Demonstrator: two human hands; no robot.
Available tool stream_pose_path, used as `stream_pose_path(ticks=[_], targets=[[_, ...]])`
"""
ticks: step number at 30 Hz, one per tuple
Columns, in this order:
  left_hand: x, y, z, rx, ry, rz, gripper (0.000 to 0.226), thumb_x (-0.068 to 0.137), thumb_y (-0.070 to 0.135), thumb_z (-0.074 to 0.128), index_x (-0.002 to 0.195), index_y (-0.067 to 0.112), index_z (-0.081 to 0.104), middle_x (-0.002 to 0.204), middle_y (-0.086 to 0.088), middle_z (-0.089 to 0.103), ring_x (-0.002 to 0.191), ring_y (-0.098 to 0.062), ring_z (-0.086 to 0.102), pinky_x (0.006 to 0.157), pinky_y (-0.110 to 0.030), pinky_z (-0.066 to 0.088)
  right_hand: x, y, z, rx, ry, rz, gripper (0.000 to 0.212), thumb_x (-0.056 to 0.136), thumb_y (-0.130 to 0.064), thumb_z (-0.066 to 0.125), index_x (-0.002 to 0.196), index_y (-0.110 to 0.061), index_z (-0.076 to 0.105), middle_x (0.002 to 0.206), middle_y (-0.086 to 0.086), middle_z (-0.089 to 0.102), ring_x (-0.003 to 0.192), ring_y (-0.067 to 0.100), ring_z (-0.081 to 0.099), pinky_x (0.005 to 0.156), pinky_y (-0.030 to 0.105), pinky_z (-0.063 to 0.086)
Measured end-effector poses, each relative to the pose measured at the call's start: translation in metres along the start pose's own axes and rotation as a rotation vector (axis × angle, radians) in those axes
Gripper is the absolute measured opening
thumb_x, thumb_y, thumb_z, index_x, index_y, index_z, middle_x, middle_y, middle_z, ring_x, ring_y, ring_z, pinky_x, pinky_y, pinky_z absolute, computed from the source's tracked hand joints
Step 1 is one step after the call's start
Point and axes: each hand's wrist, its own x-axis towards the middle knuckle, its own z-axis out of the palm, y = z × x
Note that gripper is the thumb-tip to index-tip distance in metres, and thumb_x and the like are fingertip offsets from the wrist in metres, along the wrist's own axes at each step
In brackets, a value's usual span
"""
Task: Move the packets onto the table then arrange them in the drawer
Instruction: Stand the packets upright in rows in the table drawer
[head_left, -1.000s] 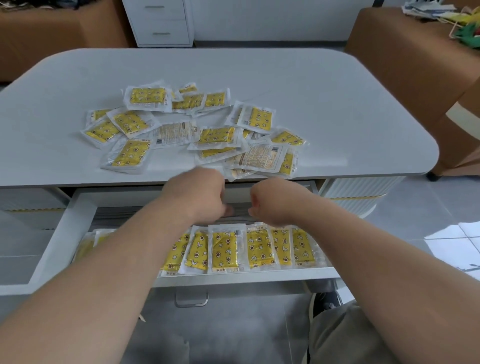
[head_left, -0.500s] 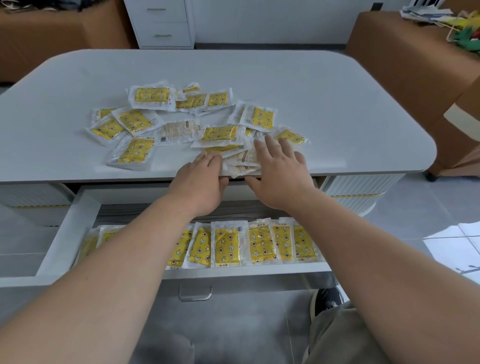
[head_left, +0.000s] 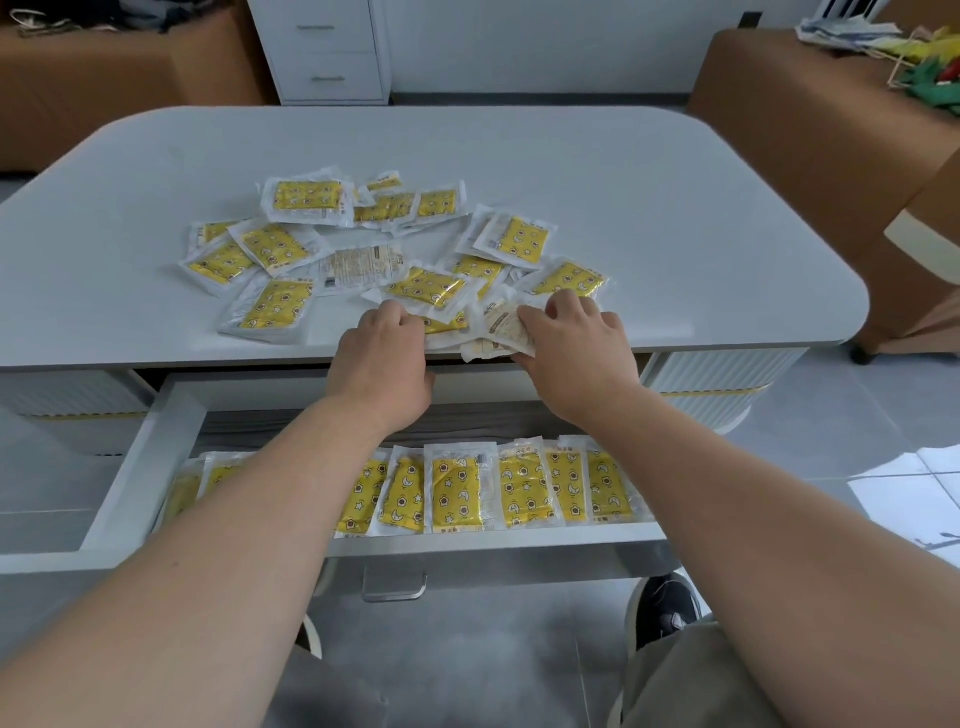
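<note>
Several yellow packets in clear wrappers (head_left: 306, 200) lie scattered on the grey table (head_left: 623, 218). Below its front edge the white drawer (head_left: 140, 467) stands pulled out, with a row of yellow packets (head_left: 454, 493) standing along its front wall. My left hand (head_left: 384, 353) is at the table's near edge, fingers curled onto a yellow packet (head_left: 441, 325). My right hand (head_left: 571, 348) pinches a packet lying back-side up (head_left: 501, 327) at the edge of the pile. My forearms hide part of the drawer row.
A white cabinet with drawers (head_left: 327, 52) stands behind the table. Brown furniture (head_left: 810, 114) with papers and coloured items is at the right; more brown furniture (head_left: 104, 83) is at the left. The drawer's metal handle (head_left: 395, 587) and a dark shoe (head_left: 670, 608) are below.
Both hands rose from above the drawer to the table's front edge, laid flat on the nearest packets, and have now curled their fingers onto them.
</note>
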Motion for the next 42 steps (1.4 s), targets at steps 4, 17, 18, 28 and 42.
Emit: stream_pose_path(ticks=[4, 17, 18, 28, 42], targets=[[0.002, 0.003, 0.002, -0.058, 0.006, -0.013, 0.033, 0.088, 0.018, 0.071, 0.116, 0.011, 0.055, 0.119, -0.006, 0.051, 0.105, -0.024, 0.053, 0.084, -0.034, 0.048, 0.005, 0.0, 0.002, 0.015, 0.029, 0.017, 0.039, 0.094, -0.021, 0.064, 0.132, -0.022, 0.055, 0.127, 0.007, 0.051, 0.116, 0.027, 0.051, 0.096, 0.04, 0.042], [0.012, 0.0, -0.004, 0.037, 0.043, 0.052, 0.05, 0.09, 0.044, 0.067, 0.135, 0.025, 0.055, 0.114, -0.005, 0.053, 0.112, -0.028, 0.049, 0.089, -0.039, 0.042, 0.029, -0.006, -0.007, 0.121, 0.04, 0.079, 0.031, 0.089, 0.001, 0.053, 0.118, -0.011, 0.054, 0.118, 0.008, 0.059, 0.112, 0.03, 0.052, 0.083, 0.037, 0.041], [0.012, 0.0, -0.006, 0.008, 0.033, 0.058, 0.046, 0.091, 0.04, 0.066, 0.134, 0.026, 0.057, 0.109, -0.004, 0.051, 0.11, -0.028, 0.049, 0.087, -0.038, 0.042, 0.031, -0.005, -0.007, 0.125, 0.028, 0.07, 0.031, 0.088, 0.002, 0.054, 0.117, -0.011, 0.054, 0.116, 0.008, 0.059, 0.111, 0.03, 0.052, 0.083, 0.037, 0.041], [0.01, 0.003, -0.032, -0.391, 0.12, -0.125, 0.032, 0.102, 0.029, 0.052, 0.079, 0.008, 0.059, 0.071, -0.006, 0.059, 0.064, -0.022, 0.055, 0.05, -0.031, 0.038, 0.034, 0.0, -0.013, 0.157, 0.133, 0.071, 0.016, 0.104, -0.021, 0.049, 0.097, -0.016, 0.063, 0.09, 0.001, 0.061, 0.087, 0.027, 0.057, 0.076, 0.036, 0.033], [0.011, 0.002, -0.041, -1.371, 0.238, -0.328, 0.026, 0.081, 0.005, 0.08, 0.105, 0.012, 0.073, 0.1, 0.006, 0.075, 0.094, -0.005, 0.072, 0.083, -0.022, 0.056, 0.032, -0.008, -0.045, 1.136, 0.201, 0.483, 0.023, 0.098, -0.026, 0.061, 0.095, -0.004, 0.067, 0.09, 0.014, 0.073, 0.084, 0.035, 0.069, 0.074, 0.048, 0.06]])
